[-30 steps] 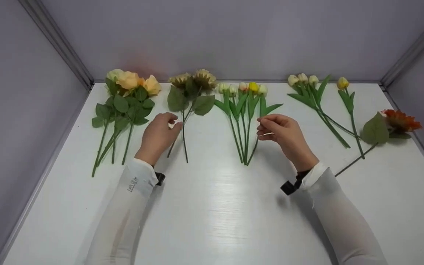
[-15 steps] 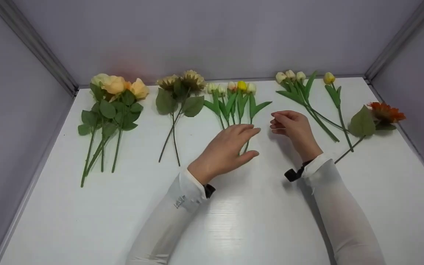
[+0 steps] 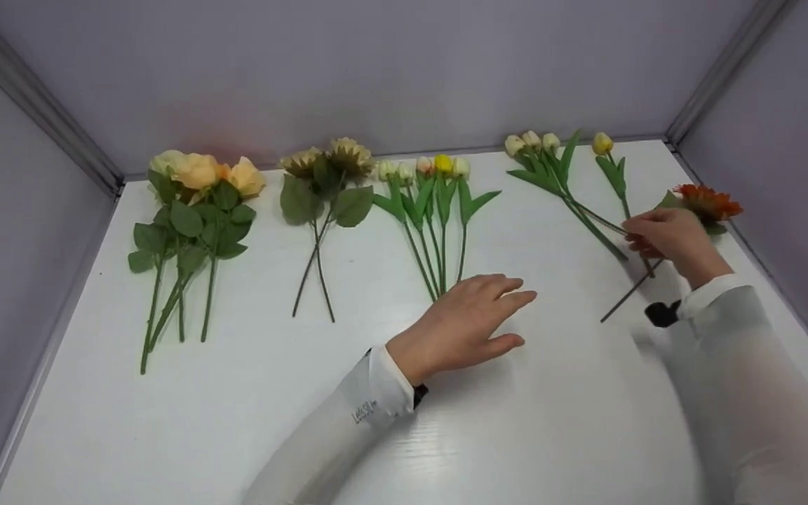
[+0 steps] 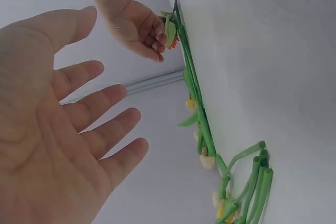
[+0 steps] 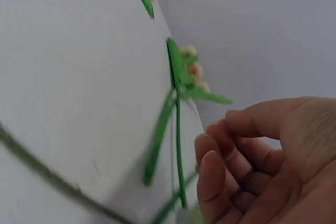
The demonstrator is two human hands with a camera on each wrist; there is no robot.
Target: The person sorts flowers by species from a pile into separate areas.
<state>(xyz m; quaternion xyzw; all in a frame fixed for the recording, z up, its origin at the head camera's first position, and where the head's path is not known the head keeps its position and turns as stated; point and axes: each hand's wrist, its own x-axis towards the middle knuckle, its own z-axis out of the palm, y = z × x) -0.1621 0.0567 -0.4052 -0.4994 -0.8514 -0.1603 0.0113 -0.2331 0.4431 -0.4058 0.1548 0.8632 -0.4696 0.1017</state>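
My left hand (image 3: 461,324) hovers with spread fingers just in front of the middle tulips (image 3: 439,203), hiding their stem ends in the head view; its palm is bare in the left wrist view. Over at the right, my right hand (image 3: 681,242) is above the orange flower's stem (image 3: 621,301), its fingers loosely curled. In the right wrist view nothing shows between those fingers (image 5: 212,174). The orange bloom (image 3: 712,202) lies just behind this hand, which partly covers its leaf. Close by lie a single yellow tulip (image 3: 602,144) and several white tulips (image 3: 548,165).
Peach and pale roses (image 3: 197,172) lie at the far left of the white table (image 3: 236,421). Beside them are two brownish-cream flowers (image 3: 348,158) with crossed stems. Grey panels (image 3: 390,77) close off the back and sides.
My left hand has moved right from the brownish-cream flowers' stems to the front of the middle tulips. My right hand has gone right to the orange flower. The head view has shifted.
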